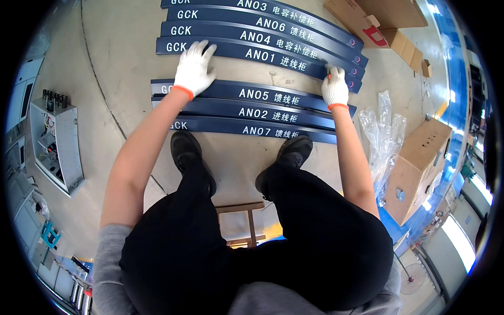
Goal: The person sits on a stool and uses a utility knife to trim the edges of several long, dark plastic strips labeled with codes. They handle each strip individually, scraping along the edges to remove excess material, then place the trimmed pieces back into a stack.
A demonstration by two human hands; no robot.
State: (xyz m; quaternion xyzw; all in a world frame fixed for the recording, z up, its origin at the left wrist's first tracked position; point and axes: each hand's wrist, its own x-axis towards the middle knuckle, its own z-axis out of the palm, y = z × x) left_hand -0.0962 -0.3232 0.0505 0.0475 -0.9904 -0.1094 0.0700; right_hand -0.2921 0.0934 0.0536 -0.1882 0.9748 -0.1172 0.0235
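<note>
Several long dark blue label strips with white lettering lie in a stack of rows on the floor in front of my feet. My left hand (195, 69), in a white glove with an orange cuff, rests its spread fingers on the left part of the nearest strip (226, 50) of the far group. Near that strip's right end, my right hand (336, 90), gloved alike, has its fingers curled over the edge. A small orange spot shows at those fingers; I cannot tell what it is. Closer to me lie three more strips, the middle one (210, 107) partly under the far one.
An open cardboard box (362, 18) stands at the far right. Crumpled clear plastic (383, 126) and another carton (420, 163) lie to the right. On the left stands a grey metal cabinet unit (63, 139). A wooden stool (251, 223) shows between my legs.
</note>
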